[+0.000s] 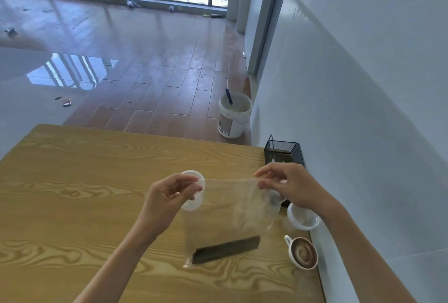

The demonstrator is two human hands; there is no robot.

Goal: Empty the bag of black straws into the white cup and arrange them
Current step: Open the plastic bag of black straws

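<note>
Both hands (pixel 242 189) on bag (pixel 230 220), white cup (pixel 194 203) half-hidden.

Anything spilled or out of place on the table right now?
Nothing stands out. The black straws lie bundled in the bag, which both hands hold by its top; the white cup and latte cup stand upright.

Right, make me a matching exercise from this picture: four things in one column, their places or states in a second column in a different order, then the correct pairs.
Things
1. black straws
2. white cup
3. coffee cup
4. left hand

Places or states
A. stands on the table, partly hidden behind the left hand
B. pinches the left top corner of the clear bag
C. lie bundled at the bottom of the clear bag
D. stands near the table's right edge, brown swirl on top

Pairs: 1-C, 2-A, 3-D, 4-B
</note>
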